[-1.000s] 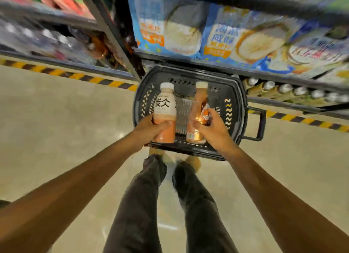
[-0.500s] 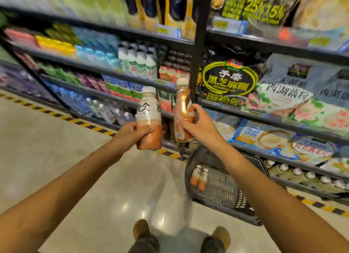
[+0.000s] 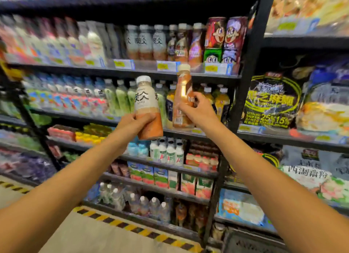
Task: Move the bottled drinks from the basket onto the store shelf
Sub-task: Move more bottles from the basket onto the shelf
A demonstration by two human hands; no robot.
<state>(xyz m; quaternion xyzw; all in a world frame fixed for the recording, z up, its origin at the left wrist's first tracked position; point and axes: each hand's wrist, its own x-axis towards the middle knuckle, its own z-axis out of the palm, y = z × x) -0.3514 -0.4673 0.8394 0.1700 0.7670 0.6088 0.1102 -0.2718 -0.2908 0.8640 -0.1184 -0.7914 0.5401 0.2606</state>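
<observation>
My left hand [image 3: 132, 124] grips the lower half of a white-and-orange bottle [image 3: 147, 103] with a white cap, held upright. My right hand [image 3: 198, 113] holds a slim brown coffee bottle [image 3: 182, 94], tilted slightly left. Both bottles are raised in front of the drink shelves, just below the upper shelf [image 3: 143, 67], where matching white-and-orange bottles [image 3: 145, 43] and brown bottles [image 3: 179, 44] stand. The black basket [image 3: 251, 243] shows only as a rim at the bottom right; its contents are out of view.
Shelves of bottled drinks fill the bay ahead, several levels down to the floor. A black upright post [image 3: 247, 77] separates it from snack bags [image 3: 273, 101] on the right. Yellow-black tape [image 3: 132, 228] lines the floor by the shelf base.
Both hands lifted their bottles out of the basket and up to shelf height. My view swung from the floor up to the drink shelves, and the basket dropped to the frame's bottom edge.
</observation>
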